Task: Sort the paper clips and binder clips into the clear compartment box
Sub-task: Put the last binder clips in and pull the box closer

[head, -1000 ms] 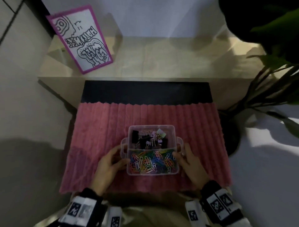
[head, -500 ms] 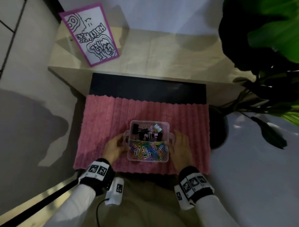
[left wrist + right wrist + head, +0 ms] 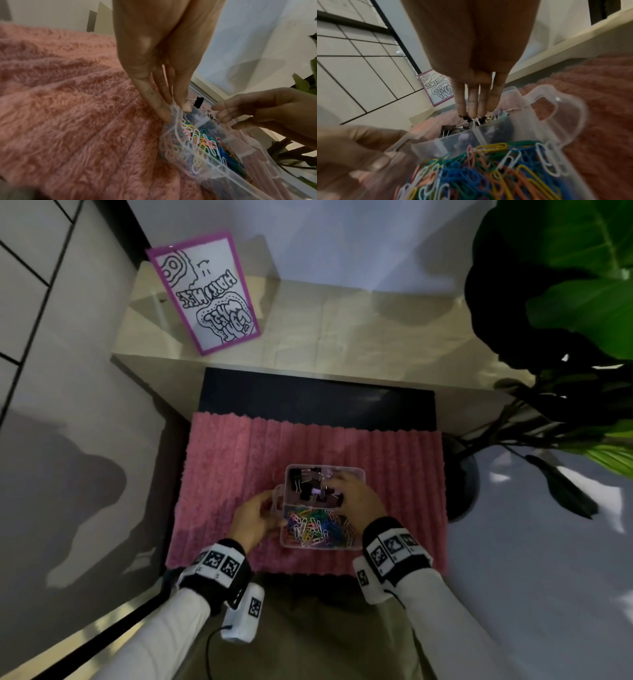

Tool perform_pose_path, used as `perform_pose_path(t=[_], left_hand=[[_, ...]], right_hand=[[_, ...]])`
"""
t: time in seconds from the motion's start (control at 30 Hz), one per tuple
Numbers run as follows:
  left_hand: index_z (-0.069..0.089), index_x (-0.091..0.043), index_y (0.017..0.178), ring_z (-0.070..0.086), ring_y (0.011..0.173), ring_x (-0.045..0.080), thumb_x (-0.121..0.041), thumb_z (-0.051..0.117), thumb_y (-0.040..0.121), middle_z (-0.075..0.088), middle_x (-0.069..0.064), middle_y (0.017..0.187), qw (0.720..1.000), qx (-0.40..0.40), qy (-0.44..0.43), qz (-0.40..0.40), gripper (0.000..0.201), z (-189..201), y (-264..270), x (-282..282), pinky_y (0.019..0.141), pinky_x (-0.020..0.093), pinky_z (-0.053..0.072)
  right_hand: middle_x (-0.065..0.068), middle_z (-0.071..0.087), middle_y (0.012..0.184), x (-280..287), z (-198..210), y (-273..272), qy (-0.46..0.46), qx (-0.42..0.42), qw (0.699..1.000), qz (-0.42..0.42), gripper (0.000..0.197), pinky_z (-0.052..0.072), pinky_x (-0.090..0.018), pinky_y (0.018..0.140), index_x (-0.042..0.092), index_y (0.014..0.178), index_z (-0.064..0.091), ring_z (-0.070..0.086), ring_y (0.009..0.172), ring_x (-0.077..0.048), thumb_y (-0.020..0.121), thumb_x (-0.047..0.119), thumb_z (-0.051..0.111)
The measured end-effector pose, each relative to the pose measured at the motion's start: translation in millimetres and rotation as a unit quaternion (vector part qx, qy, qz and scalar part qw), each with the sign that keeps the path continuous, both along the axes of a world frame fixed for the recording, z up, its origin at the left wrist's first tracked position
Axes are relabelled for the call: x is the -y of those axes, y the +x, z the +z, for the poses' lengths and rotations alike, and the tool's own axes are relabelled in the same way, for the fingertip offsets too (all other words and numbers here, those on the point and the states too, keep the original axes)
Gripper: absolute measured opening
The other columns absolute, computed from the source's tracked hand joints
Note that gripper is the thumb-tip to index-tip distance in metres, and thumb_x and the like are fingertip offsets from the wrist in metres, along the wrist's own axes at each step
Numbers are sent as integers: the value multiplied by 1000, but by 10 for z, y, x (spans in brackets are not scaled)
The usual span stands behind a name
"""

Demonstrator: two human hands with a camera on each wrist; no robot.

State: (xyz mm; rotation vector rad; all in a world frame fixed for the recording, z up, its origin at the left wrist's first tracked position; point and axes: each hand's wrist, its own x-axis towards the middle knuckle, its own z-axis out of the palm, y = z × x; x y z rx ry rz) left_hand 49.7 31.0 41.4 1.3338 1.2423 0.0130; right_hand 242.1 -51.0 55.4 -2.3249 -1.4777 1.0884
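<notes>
The clear compartment box (image 3: 356,474) sits on the pink rug (image 3: 239,460), near the rug's front edge and roughly centred between the two forearms. The rug lies over a black surface (image 3: 315,398).

**Contents.** The far compartment holds the binder clips (image 3: 308,487), mostly black. The near compartment holds the paper clips (image 3: 315,525), a loose multicoloured heap.

**Left hand.** The left hand (image 3: 255,520) is at the box's left side. In the left wrist view its fingers (image 3: 154,97) point down, straight and close together, and the thumb and a fingertip pinch the box's thin left wall at the rim. The wrist is raised above the rug; the forearm, in a white sleeve (image 3: 164,635), runs in from the lower left.

**Right hand.** The right hand (image 3: 356,496) is over the far compartment, palm down. In the right wrist view four fingers (image 3: 474,100) extend forward, straight and pressed side by side, with the fingertips touching the wire handles of the binder clips. The thumb is hidden, so it cannot be told whether a clip is gripped. The right forearm crosses over the near right corner of the box.

**Surroundings.** A purple-framed drawing (image 3: 205,292) leans on the beige shelf (image 3: 342,337) behind the rug. A potted plant (image 3: 565,302) stands to the right.
</notes>
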Motion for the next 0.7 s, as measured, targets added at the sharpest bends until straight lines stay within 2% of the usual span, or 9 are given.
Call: perform_pose_path(t=[0.07, 0.13, 0.2, 0.27, 0.33, 0.43, 0.53, 0.6, 0.7], left_hand=[[56, -19, 121, 58, 110, 22, -4, 76, 65, 63, 7, 119, 1000, -3, -1, -3, 62, -3, 5, -4, 96, 44, 48], [55, -17, 123, 58, 106, 19, -2, 75, 67, 62, 4, 115, 1000, 7, -7, 5, 62, -4, 13, 13, 84, 29, 53], [52, -14, 125, 55, 103, 15, -1, 73, 70, 59, 2, 114, 1000, 16, -2, 7, 61, 37, 26, 43, 73, 14, 48], [51, -12, 126, 54, 101, 16, -2, 72, 72, 58, 3, 115, 1000, 22, 5, 13, 59, 63, 19, 83, 64, 5, 44], [53, -11, 124, 53, 98, 17, -4, 72, 73, 58, 3, 111, 1000, 13, 16, 17, 55, 95, 9, 111, 57, 3, 42], [54, -9, 121, 52, 96, 16, -7, 69, 76, 58, 4, 108, 1000, -6, 22, 11, 48, 137, -2, 123, 63, 6, 43], [56, -8, 119, 54, 101, 18, -10, 68, 78, 61, 10, 115, 999, -20, 15, 23, 42, 167, -30, 156, 81, 22, 43], [56, -9, 120, 50, 101, 13, -13, 67, 80, 60, 10, 121, 999, -30, 30, 3, 42, 184, -57, 162, 84, 24, 36], [54, -11, 123, 49, 101, 11, -12, 66, 80, 60, 11, 124, 998, -36, 40, -13, 45, 212, -61, 199, 86, 23, 34]], right_hand=[[1, 51, 133, 63, -50, -4, 5, 29, 999, 44, 39, 49, -46, 92, 27, 116, 61, 44, 126, -19, 86, 3, 53], [0, 50, 135, 109, -27, -24, -10, 66, 993, 99, 37, 47, -47, 95, 27, 115, 62, 38, 132, -21, 86, 6, 54], [-5, 42, 142, 121, 28, -21, -18, 88, 988, 122, 40, 42, -48, 101, 22, 119, 60, 31, 137, -25, 85, 2, 52], [-8, 37, 147, 148, 119, -29, -19, 70, 992, 105, 44, 37, -47, 106, 16, 122, 57, 28, 139, -25, 85, -4, 47], [-7, 44, 141, 208, 186, -24, 20, 20, 1000, 11, 44, 39, -42, 105, 13, 120, 59, 36, 133, -25, 84, -9, 43], [-8, 57, 117, 377, 246, 22, 89, 0, 982, -169, 33, 42, -28, 87, 9, 112, 61, 51, 110, -21, 87, -3, 45], [-10, 57, 117, 680, 260, 58, 66, -6, 942, -329, 27, 41, -32, 90, 9, 116, 55, 53, 107, -24, 91, 7, 43], [-12, 56, 123, 816, 212, 55, -13, -63, 928, -367, 29, 41, -32, 91, 11, 123, 49, 53, 109, -27, 95, 15, 42], [-13, 60, 120, 874, 101, -47, -86, -150, 935, -309, 27, 36, -24, 84, 9, 119, 52, 55, 106, -23, 95, 17, 46]])
